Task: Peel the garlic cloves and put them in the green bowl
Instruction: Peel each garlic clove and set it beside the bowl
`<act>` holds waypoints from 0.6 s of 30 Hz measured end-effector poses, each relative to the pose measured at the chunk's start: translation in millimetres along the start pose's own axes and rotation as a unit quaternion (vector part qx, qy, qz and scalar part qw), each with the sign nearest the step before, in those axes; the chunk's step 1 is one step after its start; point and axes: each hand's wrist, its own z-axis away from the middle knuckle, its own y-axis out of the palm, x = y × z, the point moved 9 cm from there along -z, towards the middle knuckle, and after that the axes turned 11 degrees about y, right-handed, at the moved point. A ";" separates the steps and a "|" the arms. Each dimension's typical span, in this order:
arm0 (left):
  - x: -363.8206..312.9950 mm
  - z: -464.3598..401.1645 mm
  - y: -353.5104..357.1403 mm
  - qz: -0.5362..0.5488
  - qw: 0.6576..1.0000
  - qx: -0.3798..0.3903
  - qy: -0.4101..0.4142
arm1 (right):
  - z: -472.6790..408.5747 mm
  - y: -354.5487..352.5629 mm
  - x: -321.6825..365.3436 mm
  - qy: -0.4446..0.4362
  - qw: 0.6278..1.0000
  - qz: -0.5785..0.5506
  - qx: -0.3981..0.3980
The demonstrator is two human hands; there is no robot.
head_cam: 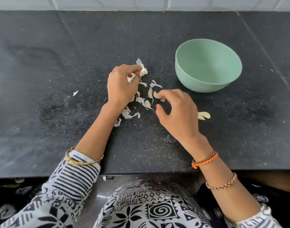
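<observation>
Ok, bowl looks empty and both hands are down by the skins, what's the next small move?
Probably close the right hand on the clove at its fingertips and lift it clear. The left hand already grips the garlic cluster, and the green bowl shows nothing inside yet.

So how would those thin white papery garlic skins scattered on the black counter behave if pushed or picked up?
The thin white papery garlic skins look curled and translucent, so probably floppy and very light, apt to scatter. On the black stone counter they lie flat, so pinching them may be fiddly.
</observation>
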 end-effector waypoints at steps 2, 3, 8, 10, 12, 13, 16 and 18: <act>0.6 -1.2 -3.0 -0.003 1.000 -0.007 0.004 | -10.5 7.4 3.5 0.010 0.999 -0.002 0.038; 1.6 -2.0 -4.6 -0.003 1.000 -0.012 0.006 | -15.8 11.2 5.8 0.013 0.998 0.001 0.055; 10.6 -2.9 -5.4 0.003 1.000 -0.016 -0.014 | -34.4 29.8 10.3 0.029 0.991 0.080 0.102; 11.3 -3.5 -5.0 0.010 1.000 -0.014 -0.022 | -37.0 31.3 8.8 0.035 0.989 0.096 0.104; 11.3 -3.4 -4.5 0.017 0.999 -0.015 -0.026 | -38.0 30.3 7.7 0.036 0.989 0.109 0.097; 10.9 -3.2 -4.3 0.019 0.999 -0.016 -0.026 | -38.3 30.0 7.9 0.034 0.989 0.111 0.094; 8.8 -2.1 -2.9 0.020 0.999 -0.014 -0.023 | -42.3 28.9 11.3 0.025 0.992 0.091 0.086; 7.5 -1.9 -2.5 0.021 0.999 -0.015 -0.020 | -48.3 26.7 14.5 0.023 0.996 0.052 0.071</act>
